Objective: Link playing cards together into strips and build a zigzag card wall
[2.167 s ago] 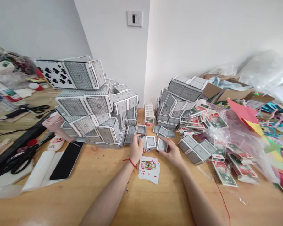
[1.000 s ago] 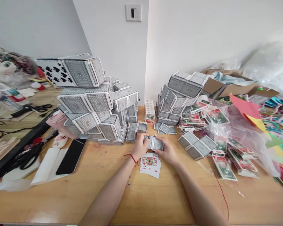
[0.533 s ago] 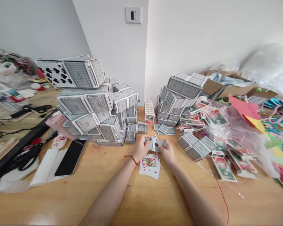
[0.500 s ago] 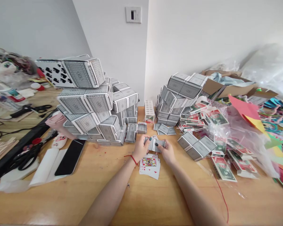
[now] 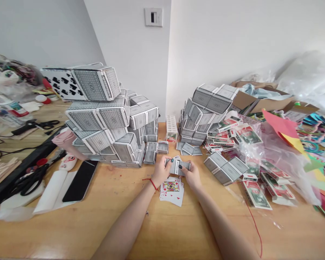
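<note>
Between my two hands are grey-backed playing cards (image 5: 176, 167), held just above the table. My left hand (image 5: 161, 170), with a red cord at the wrist, grips their left side, thumb on top. On the right side, my right hand (image 5: 191, 174) closes on the same cards, its thumb pressed on the backs. A white card face shows just behind them. Below my hands, face-up cards (image 5: 171, 193) lie fanned on the table, a red picture card on top. The fingers underneath are mostly hidden.
Stacked boxes made of cards (image 5: 97, 119) rise at left, and another stack (image 5: 203, 112) at right. A joined card box (image 5: 226, 168) lies right of my hands, near red-green card packs (image 5: 256, 194). A phone (image 5: 80, 181) and black scissors (image 5: 34, 177) lie left.
</note>
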{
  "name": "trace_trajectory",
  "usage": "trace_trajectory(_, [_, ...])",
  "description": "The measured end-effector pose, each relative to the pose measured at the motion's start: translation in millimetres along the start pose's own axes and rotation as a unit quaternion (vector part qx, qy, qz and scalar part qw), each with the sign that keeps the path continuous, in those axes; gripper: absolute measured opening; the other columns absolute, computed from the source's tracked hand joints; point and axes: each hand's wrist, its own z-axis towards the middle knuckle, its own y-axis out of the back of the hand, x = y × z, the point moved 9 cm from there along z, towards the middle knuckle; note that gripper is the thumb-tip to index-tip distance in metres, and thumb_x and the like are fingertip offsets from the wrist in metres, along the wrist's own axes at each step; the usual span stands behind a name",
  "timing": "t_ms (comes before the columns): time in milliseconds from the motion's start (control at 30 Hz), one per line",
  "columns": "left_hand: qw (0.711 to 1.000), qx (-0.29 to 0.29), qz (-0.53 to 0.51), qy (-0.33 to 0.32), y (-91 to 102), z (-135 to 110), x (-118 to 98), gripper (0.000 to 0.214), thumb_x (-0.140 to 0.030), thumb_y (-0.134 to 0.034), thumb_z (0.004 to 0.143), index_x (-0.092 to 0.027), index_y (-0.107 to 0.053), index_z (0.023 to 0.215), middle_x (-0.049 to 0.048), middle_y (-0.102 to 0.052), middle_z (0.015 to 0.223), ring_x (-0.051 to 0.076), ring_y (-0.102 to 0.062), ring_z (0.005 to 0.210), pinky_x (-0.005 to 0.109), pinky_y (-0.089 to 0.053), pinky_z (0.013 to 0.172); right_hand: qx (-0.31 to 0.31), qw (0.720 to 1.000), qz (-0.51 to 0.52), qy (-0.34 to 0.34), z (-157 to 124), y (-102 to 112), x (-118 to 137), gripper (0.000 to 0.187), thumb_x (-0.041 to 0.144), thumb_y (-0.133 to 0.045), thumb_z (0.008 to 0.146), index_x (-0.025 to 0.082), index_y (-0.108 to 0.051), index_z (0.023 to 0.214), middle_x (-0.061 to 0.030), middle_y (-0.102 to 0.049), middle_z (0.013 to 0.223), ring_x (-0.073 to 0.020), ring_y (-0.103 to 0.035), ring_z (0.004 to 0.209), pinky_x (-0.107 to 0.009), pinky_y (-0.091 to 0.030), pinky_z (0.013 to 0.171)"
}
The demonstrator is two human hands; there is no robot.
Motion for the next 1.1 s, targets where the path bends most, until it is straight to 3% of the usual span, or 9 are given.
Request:
trace_trajectory(233, [1.000, 0.006, -0.002, 0.018, 0.3, -1, 0, 0.020, -0.030, -0.041, 0.082, -0.017, -0.051, 0.092, -0.0043, -0.049, 0.059, 0.008, -0.041, 0.044, 0.020, -0.032, 0.043, -0.010, 1.000, -0.006, -0.003, 1, 4, -4, 0.035, 0.037, -0.067, 0.060, 0.022, -0.036, 0.067, 0.0082, -0.045, 0.051, -0.0106, -0.047, 0.037, -0.026, -0.044, 0.033])
trace_trajectory(533, [0.999, -0.020, 0.027, -0.042, 2.9, -1, -8, 0.012, -0.022, -0.039, 0.083, -0.017, -0.048, 0.089, 0.0029, -0.056, 0.081, 0.013, -0.052, 0.070, 0.025, -0.040, 0.065, 0.053, 0.998, 0.000, -0.023, 0, -7, 1, 0.033, 0.037, -0.065, 0.062, 0.021, -0.038, 0.071, 0.0069, -0.050, 0.053, -0.0104, -0.049, 0.037, -0.024, -0.042, 0.035])
trace_trajectory(900, [0.998, -0.036, 0.028, -0.047, 3.6, -1, -6, 0.009, -0.021, -0.039, 0.083, -0.017, -0.047, 0.088, 0.0044, -0.055, 0.082, 0.016, -0.053, 0.080, 0.029, -0.041, 0.073, 0.053, 0.998, -0.028, -0.002, 1, -7, -6, 0.031, 0.041, -0.062, 0.067, 0.021, -0.039, 0.074, 0.0038, -0.048, 0.063, -0.0120, -0.050, 0.050, -0.025, -0.046, 0.042])
trace_trajectory(1000, [0.997, -0.056, 0.017, -0.045, 7.8, 1, -2, 0.009, -0.021, -0.041, 0.083, -0.018, -0.047, 0.088, 0.0047, -0.055, 0.085, 0.016, -0.053, 0.083, 0.030, -0.041, 0.075, 0.087, 0.996, -0.001, 0.008, -3, -13, 0, 0.033, 0.041, -0.060, 0.069, 0.022, -0.040, 0.086, 0.0011, -0.051, 0.076, -0.0144, -0.055, 0.061, -0.029, -0.051, 0.048])
trace_trajectory(1100, [0.997, -0.066, -0.003, -0.033, 11.3, 4, 5, 0.009, -0.023, -0.044, 0.082, -0.018, -0.049, 0.087, 0.0034, -0.055, 0.081, 0.016, -0.054, 0.081, 0.029, -0.042, 0.073, 0.137, 0.989, -0.033, 0.045, -8, -18, 13, 0.056, 0.035, -0.067, 0.064, 0.026, -0.035, 0.109, -0.0005, -0.051, 0.089, -0.0145, -0.056, 0.065, -0.031, -0.053, 0.055])
